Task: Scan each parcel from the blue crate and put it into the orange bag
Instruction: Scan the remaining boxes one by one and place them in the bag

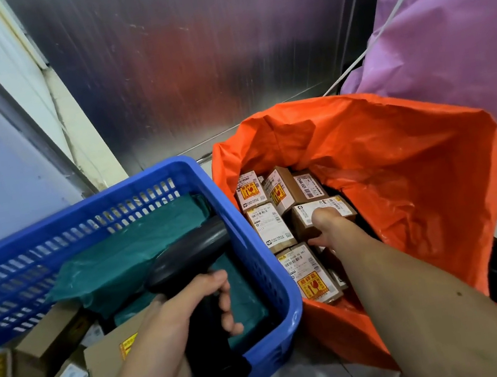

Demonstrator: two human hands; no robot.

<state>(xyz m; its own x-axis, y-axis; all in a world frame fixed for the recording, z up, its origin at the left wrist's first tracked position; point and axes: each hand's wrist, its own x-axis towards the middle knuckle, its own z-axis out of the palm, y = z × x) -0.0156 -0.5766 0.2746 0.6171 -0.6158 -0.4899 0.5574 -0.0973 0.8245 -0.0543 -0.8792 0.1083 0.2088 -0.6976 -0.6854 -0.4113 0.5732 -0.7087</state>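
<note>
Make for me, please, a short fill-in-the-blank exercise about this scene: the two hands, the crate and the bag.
1. The left hand grips a black ____ over the blue crate.
2. The right hand holds a small brown parcel down inside the ____ bag.
3. The soft packages lying in the crate are ____ in colour.

Missing words: scanner; orange; green.

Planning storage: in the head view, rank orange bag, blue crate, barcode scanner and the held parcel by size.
Tied: orange bag and blue crate, alike, crate cropped, unranked.
Then barcode scanner.
Smallest: parcel in right hand.
</note>
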